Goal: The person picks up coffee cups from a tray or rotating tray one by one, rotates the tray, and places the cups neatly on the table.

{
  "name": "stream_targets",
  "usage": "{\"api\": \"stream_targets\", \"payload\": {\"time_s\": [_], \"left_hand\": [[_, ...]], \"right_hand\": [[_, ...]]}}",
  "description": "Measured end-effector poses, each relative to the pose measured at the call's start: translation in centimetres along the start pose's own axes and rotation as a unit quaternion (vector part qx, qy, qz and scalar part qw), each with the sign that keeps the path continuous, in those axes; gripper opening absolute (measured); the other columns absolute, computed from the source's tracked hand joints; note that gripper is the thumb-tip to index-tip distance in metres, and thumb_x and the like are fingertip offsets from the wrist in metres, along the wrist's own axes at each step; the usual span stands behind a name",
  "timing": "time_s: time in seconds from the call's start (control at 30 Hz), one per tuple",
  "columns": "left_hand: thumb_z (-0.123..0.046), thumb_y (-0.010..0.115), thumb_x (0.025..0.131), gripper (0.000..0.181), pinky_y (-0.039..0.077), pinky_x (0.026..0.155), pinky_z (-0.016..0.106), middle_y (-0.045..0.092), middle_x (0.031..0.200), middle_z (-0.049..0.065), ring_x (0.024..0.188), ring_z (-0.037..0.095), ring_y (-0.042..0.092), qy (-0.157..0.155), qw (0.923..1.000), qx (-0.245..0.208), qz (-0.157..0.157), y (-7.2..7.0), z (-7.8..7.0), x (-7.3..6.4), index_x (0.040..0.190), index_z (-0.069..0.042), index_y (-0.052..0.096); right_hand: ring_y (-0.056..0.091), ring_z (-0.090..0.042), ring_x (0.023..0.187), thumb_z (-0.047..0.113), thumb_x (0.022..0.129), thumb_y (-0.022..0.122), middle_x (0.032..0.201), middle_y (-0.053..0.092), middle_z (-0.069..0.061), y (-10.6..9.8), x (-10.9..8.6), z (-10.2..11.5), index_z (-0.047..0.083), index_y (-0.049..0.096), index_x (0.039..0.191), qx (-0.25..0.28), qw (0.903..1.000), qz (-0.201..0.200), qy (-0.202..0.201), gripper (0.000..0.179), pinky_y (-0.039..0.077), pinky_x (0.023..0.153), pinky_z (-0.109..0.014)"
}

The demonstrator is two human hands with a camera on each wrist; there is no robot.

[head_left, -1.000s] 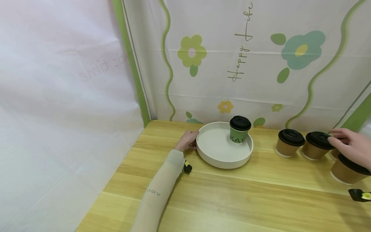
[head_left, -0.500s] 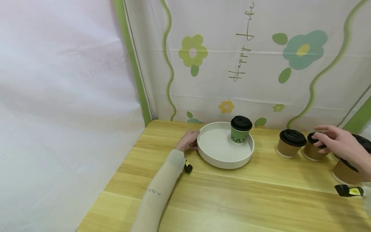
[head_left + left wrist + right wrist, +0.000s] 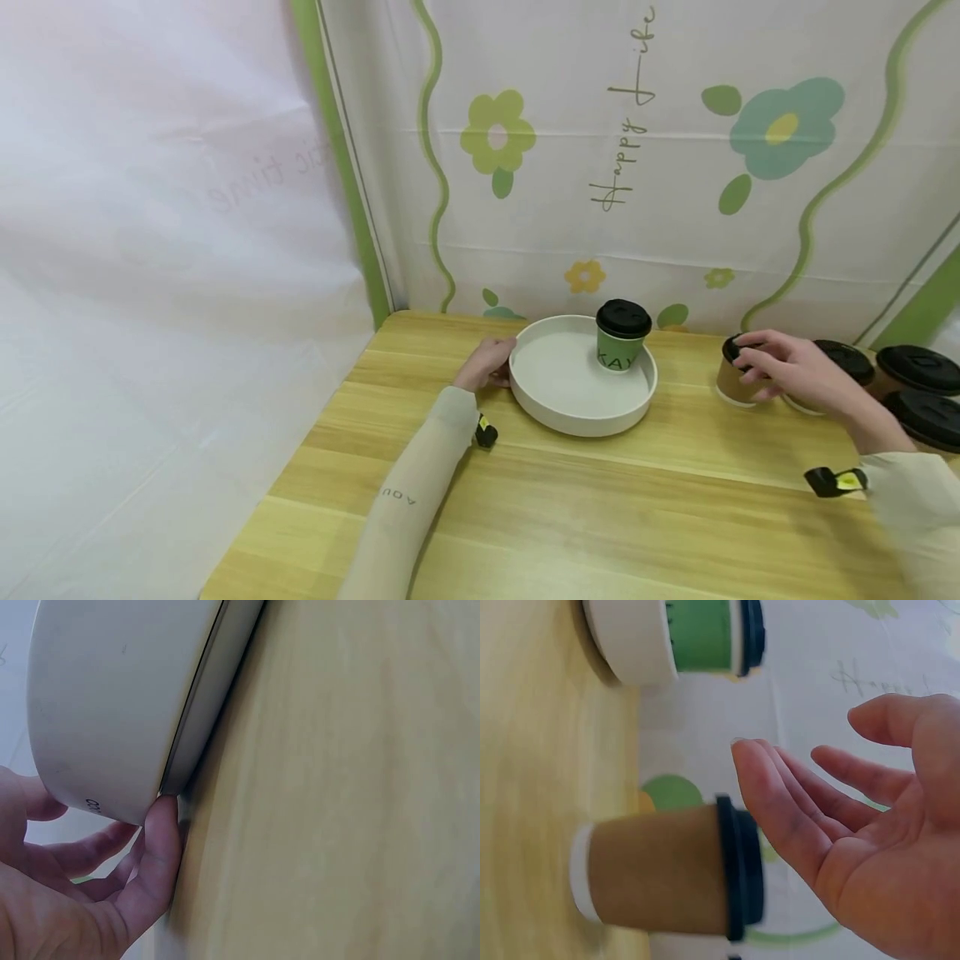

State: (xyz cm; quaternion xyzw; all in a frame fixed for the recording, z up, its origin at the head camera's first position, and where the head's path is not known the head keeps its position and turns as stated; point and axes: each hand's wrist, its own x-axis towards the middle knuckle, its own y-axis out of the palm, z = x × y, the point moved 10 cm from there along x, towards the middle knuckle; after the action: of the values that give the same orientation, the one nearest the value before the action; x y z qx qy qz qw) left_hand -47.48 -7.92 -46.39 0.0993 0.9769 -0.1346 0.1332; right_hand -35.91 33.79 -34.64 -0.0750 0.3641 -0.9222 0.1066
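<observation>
At the left side of the round white tray (image 3: 555,379), my left hand (image 3: 482,365) grips its rim. In the left wrist view, fingers curl against the tray wall (image 3: 112,705) and its lower edge. A green paper cup (image 3: 618,348) with a black lid stands upright inside the tray. My right hand (image 3: 802,375) hovers over the leftmost brown paper cup (image 3: 729,382), partly hiding it. In the right wrist view, the relaxed, spread fingers of that hand (image 3: 877,817) are beside the black lid of the brown cup (image 3: 660,870), holding nothing.
Several more brown cups with black lids (image 3: 918,367) cluster at the right, partly behind the right arm. A printed curtain (image 3: 562,208) hangs behind the wooden table (image 3: 570,508). Another pale curtain (image 3: 187,292) hangs on the left.
My right hand has moved left along the row of brown cups, from the right-hand ones to above the leftmost. My left hand, the tray and the green cup have stayed put.
</observation>
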Motion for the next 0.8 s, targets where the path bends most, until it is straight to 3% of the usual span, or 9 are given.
{"api": "stream_targets", "payload": {"time_s": [0.27,0.43,0.8], "left_hand": [[-0.04,0.046,0.101,0.041,0.058,0.064,0.036,0.062,0.079,0.008,0.066,0.018,0.059,0.002,1.0,0.005,-0.002,0.0,0.0,-0.2,0.106,-0.006,0.068],[-0.039,0.046,0.101,0.04,0.057,0.062,0.034,0.061,0.077,0.007,0.065,0.018,0.058,0.005,1.0,0.005,-0.004,0.1,-0.1,-0.1,0.105,-0.006,0.069],[-0.04,0.044,0.103,0.041,0.058,0.063,0.035,0.062,0.08,0.008,0.066,0.018,0.059,-0.001,1.0,0.0,-0.008,-0.1,0.2,0.2,0.111,-0.007,0.067]], "right_hand": [[0.069,-0.014,0.082,0.039,0.104,0.044,0.108,0.064,-0.01,3.6,2.5,-1.1,-0.003,0.035,0.144,0.061,0.9972,0.029,0.033,0.058,0.061,0.069,-0.042],[0.069,-0.02,0.091,0.041,0.105,0.041,0.125,0.053,-0.032,5.2,3.8,-2.1,-0.003,0.032,0.146,0.073,0.9958,0.028,0.048,0.061,0.061,0.072,-0.043],[0.063,-0.037,0.106,0.043,0.105,0.039,0.136,0.043,-0.038,9.2,5.6,-2.8,-0.005,0.024,0.149,0.129,0.9884,0.035,0.073,0.067,0.061,0.075,-0.045]]}}
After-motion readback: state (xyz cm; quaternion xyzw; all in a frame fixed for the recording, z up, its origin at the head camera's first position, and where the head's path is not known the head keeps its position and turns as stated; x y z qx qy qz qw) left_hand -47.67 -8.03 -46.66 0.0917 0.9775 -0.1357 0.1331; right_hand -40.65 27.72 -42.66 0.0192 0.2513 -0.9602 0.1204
